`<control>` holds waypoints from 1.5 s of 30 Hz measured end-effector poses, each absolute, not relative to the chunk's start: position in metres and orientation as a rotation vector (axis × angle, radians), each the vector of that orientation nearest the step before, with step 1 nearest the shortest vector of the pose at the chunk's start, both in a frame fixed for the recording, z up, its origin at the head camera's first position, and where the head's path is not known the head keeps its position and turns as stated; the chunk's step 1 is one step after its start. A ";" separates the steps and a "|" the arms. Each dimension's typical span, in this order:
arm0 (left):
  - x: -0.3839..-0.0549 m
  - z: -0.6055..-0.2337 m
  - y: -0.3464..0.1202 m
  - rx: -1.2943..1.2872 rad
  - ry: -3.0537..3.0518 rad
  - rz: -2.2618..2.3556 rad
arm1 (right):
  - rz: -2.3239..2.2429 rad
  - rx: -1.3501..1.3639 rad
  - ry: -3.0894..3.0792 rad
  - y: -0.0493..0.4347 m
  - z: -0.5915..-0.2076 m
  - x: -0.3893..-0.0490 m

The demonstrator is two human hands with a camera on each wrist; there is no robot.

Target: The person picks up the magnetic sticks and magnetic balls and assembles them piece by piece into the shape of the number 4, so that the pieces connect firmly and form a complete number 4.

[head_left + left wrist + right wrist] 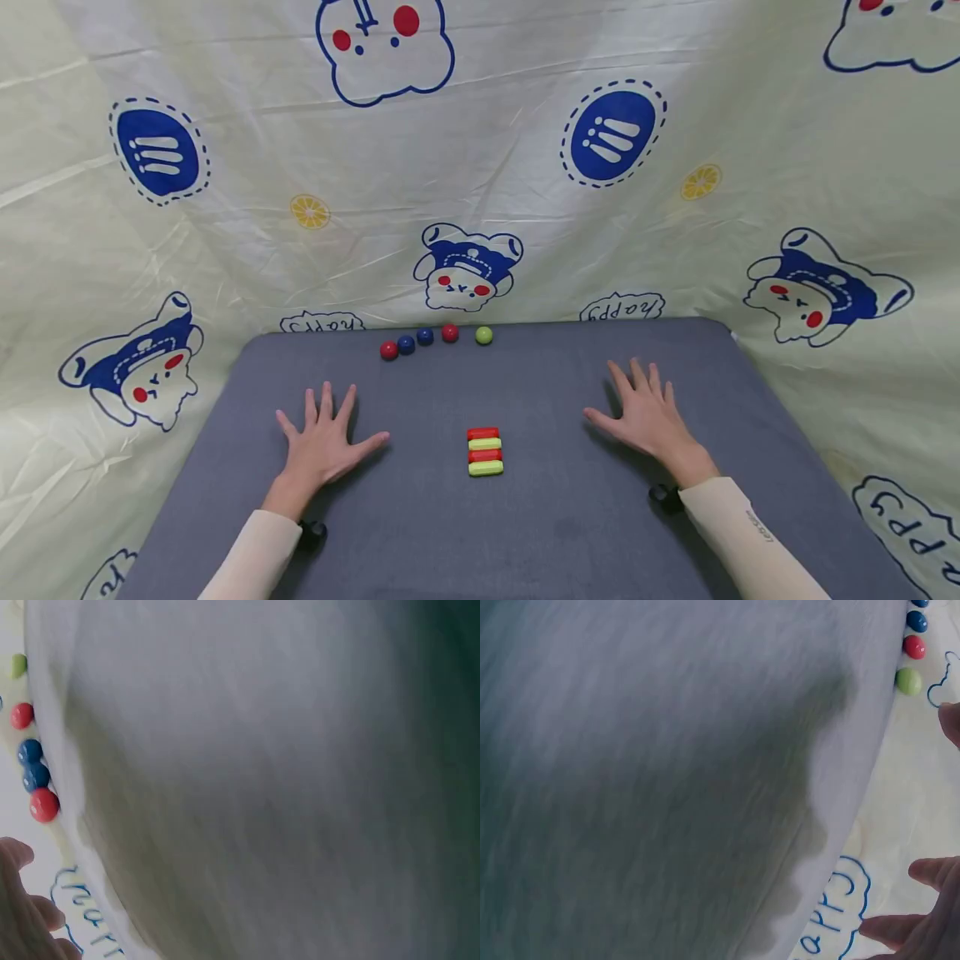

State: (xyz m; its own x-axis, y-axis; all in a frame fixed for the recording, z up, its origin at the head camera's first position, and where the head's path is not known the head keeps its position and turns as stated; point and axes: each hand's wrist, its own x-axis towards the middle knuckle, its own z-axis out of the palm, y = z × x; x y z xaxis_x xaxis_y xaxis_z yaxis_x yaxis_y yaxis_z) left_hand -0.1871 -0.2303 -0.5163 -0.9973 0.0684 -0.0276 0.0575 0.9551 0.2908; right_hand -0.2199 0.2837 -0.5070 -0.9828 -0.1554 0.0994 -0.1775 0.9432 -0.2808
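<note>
My left hand (322, 446) is spread over the left part of the grey table, fingers straight and thumb out, holding nothing. On the right side, my right hand (648, 417) is spread the same way and also holds nothing. Between the hands lies a row of short red and yellow-green sticks, among them a red stick (484, 455) and a yellow-green stick (486, 468), side by side in alternating colours. Along the far edge sit several balls: a red ball (389, 350), a blue ball (406, 344) and a green ball (483, 335) among them. Neither hand touches them.
A grey cloth covers the table (555, 525). Behind and around it hangs a pale printed sheet (247, 150) with blue cartoon figures. Each wrist carries a small black device, such as the wrist camera (666, 498) on the right.
</note>
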 end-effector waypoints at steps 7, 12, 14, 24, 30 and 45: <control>-0.185 -0.515 -0.200 0.172 2.997 0.682 | 0.611 0.400 -3.010 0.263 -0.513 -0.219; -0.181 -0.516 -0.180 0.212 2.995 0.793 | 0.705 0.457 -2.996 0.243 -0.516 -0.218; -0.179 -0.518 -0.173 0.220 3.002 0.827 | 0.736 0.460 -2.997 0.234 -0.516 -0.217; -0.178 -0.520 -0.140 0.203 2.939 1.141 | 0.982 0.491 -3.000 0.192 -0.516 -0.214; -0.179 -0.520 -0.122 0.246 2.873 1.232 | 1.115 0.498 -3.002 0.170 -0.516 -0.212; -0.189 -0.530 -0.100 0.459 2.743 1.434 | 1.363 0.627 -2.920 0.140 -0.525 -0.209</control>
